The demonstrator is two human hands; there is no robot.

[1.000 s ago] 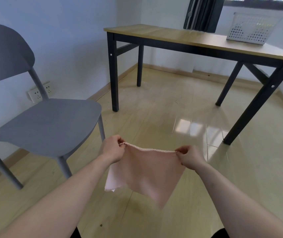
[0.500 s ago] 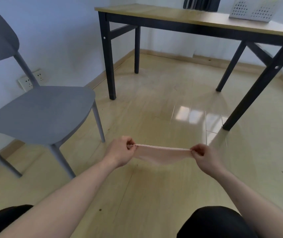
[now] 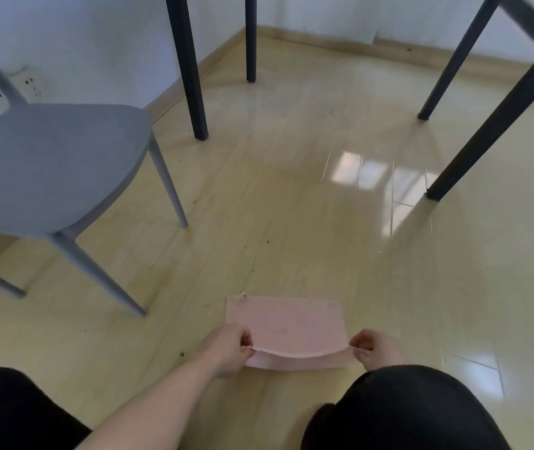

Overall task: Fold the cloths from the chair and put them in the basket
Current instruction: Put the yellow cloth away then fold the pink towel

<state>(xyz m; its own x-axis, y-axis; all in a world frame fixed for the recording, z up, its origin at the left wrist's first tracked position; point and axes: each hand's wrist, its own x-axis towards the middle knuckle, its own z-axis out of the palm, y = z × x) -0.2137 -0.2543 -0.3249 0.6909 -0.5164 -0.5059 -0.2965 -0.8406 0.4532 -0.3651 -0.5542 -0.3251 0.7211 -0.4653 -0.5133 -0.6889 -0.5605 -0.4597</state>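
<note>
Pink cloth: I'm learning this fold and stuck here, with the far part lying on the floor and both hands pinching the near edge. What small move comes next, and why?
Probably carry the pinched edge forward onto the far edge. The pink cloth lies spread flat on the floor, and the left hand and right hand hold the near corners lifted, so laying them over would halve it.

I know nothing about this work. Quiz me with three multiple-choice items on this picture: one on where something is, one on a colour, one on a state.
1. Where is the cloth?
A. on the chair seat
B. spread on the floor
C. in a basket

2. What colour is the cloth?
A. pink
B. green
C. black

3. What are the hands doing?
A. hanging idle
B. both pinching the cloth's near edge
C. gripping a chair leg

Answers: 1 B, it lies flat on the floor tiles. 2 A, plainly pale pink. 3 B, left hand and right hand each pinch a near corner.
</note>
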